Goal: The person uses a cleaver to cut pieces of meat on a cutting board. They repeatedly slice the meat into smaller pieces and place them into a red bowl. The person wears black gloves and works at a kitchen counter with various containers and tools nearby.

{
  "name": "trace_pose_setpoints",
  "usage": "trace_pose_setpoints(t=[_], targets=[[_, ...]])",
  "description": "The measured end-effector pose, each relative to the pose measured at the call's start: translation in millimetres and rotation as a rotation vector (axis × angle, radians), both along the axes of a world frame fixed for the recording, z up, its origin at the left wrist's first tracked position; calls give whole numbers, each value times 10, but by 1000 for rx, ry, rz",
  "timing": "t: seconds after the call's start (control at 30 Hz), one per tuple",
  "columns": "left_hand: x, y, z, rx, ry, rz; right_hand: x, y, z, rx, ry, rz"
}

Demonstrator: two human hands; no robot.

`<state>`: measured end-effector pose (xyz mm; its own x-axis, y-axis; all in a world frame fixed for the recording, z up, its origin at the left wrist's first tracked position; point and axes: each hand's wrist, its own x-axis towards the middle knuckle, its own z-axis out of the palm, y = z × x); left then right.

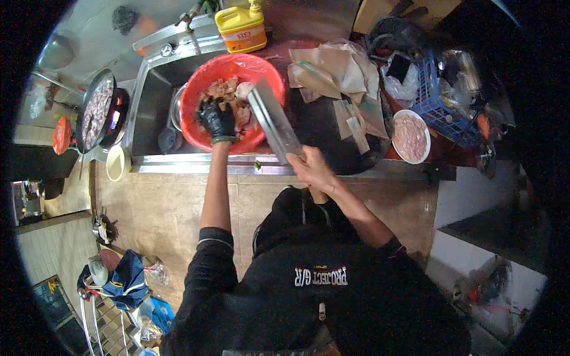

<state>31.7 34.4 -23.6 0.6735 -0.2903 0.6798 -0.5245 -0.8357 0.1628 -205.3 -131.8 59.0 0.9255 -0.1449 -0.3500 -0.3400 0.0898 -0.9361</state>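
My left hand [217, 119] wears a black glove and is down in the red plastic basin [271, 73], on top of raw meat pieces [242, 116]. Its fingertips are partly lost among the meat, so a grip on any piece is not visible. My bare right hand [311, 168] is closed around the handle of a wide-bladed cleaver [277, 122]. The blade slants up and left over the basin's right side. A pale, rounded lump [243, 90] lies among the meat near the blade's tip.
The basin sits over the steel sink's [153, 95] right part. At left, a frying pan [95, 111] with food stands by a glowing burner [116, 118]. Brown paper sheets [331, 71], a white dish [410, 135] of minced meat and a blue crate [438, 98] are at right. A yellow jug [242, 31] stands behind.
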Motion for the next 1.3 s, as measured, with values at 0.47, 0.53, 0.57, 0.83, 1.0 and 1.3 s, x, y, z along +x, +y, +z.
trace_pose_setpoints(t=[0.47, 0.53, 0.57, 0.83, 1.0, 1.3], targets=[[-911, -1156, 204, -306, 240, -471, -244, -716, -117, 253, 24, -270], [-1010, -1353, 15, -253, 553, -477, -432, -1065, -130, 106, 38, -329], [-1123, -1491, -100, -257, 541, -498, -542, -1236, -133, 114, 27, -387], [-1851, -2724, -596, -185, 585, -430, -1348, -2083, -115, -80, 6, -474], [-1722, -2047, -543, -113, 632, -372, -1529, -2087, -350, -112, 73, -344], [-2069, -2015, -56, -155, 360, -720, -1426, -1839, -754, -437, -194, -241]])
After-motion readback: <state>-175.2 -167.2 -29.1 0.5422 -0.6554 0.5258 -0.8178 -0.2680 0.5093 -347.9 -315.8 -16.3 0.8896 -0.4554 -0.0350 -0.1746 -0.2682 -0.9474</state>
